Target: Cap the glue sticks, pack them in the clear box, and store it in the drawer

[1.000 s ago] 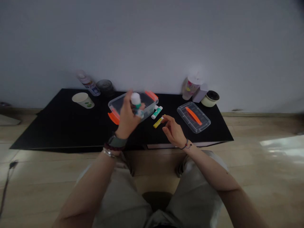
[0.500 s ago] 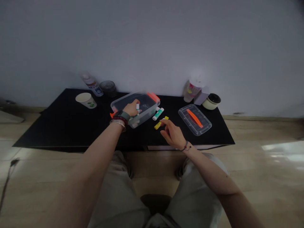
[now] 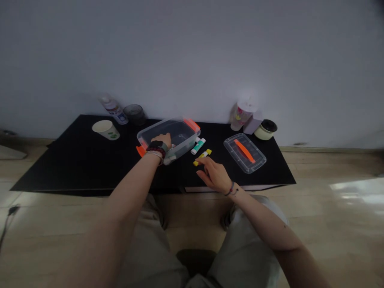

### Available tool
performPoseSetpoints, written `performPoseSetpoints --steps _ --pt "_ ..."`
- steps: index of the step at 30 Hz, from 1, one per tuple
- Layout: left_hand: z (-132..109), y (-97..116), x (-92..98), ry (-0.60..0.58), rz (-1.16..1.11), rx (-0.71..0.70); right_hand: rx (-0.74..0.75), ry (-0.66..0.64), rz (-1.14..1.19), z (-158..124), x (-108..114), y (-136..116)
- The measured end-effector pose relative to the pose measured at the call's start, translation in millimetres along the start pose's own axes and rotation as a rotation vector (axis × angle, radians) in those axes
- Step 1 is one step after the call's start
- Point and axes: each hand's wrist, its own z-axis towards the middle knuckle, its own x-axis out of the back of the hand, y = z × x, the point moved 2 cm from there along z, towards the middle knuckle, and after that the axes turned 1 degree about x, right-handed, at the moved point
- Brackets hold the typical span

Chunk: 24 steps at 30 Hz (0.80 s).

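Note:
My left hand (image 3: 161,141) reaches over the near rim of a clear plastic box (image 3: 183,132) with orange latches, its fingers hidden down inside. Something white shows through the box wall below the wrist. My right hand (image 3: 213,174) hovers low over the black table (image 3: 75,164), fingers loosely apart, with the fingertips just short of a yellow stick (image 3: 202,155). A green stick with a white cap (image 3: 198,145) lies next to the box, just beyond the yellow one.
The box's clear lid with an orange handle (image 3: 244,153) lies to the right. A paper cup (image 3: 105,129), a bottle (image 3: 112,107) and a dark jar (image 3: 134,112) stand at the back left; a lidded cup (image 3: 241,112), a small box (image 3: 252,120) and a cream bowl (image 3: 265,127) at the back right.
My left hand has come down from the air, where it held a white-capped stick, into the box. My right hand has slid a little left and nearer, towards the yellow stick.

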Motion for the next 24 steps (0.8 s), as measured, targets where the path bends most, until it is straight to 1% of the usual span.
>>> performPoseSetpoints --steps 2,4,9,11,12,14,16,17,19,20,21,22,24 --pt "-3.5 1.6 1.4 0.050 0.080 0.027 0.009 -0.020 -0.004 0.7 -0.8 -0.4" --pt "-6.2 3.2 2.5 0.073 0.133 0.021 0.002 -0.053 -0.017 1.7 -1.3 -0.8" --pt "-6.6 4.7 6.6 0.021 0.143 -0.022 0.000 -0.096 -0.053 4.0 -1.3 -0.7" --pt "-11.5 7.9 12.4 0.034 0.140 -0.036 0.006 -0.104 -0.084 4.3 -1.8 2.3" --pt "-17.2 11.3 16.6 0.072 0.131 -0.057 0.005 -0.108 -0.106 4.5 -2.2 4.8" --pt "-37.0 21.5 26.3 0.224 0.072 -0.130 -0.021 -0.120 -0.166 5.2 -3.0 12.0" --pt "-66.7 35.2 33.3 0.425 -0.048 -0.253 -0.084 -0.141 -0.239 7.0 -3.6 21.2" --pt "-82.7 42.4 33.3 0.483 -0.111 -0.329 -0.120 -0.157 -0.276 8.3 -3.7 25.7" --pt "-110.7 56.1 24.8 0.509 -0.172 -0.486 -0.184 -0.189 -0.342 11.7 -3.4 33.7" --pt "-120.3 61.3 16.8 0.498 -0.183 -0.529 -0.208 -0.204 -0.370 13.6 -3.1 36.8" --pt "-126.0 65.4 6.8 0.462 -0.177 -0.555 -0.228 -0.217 -0.395 15.5 -2.6 39.1" --pt "-127.8 68.4 -4.4 0.423 -0.164 -0.559 -0.245 -0.222 -0.418 17.2 -1.9 40.9" --pt "-121.6 71.7 -27.0 0.340 -0.129 -0.532 -0.271 -0.210 -0.454 19.7 -0.3 42.9"
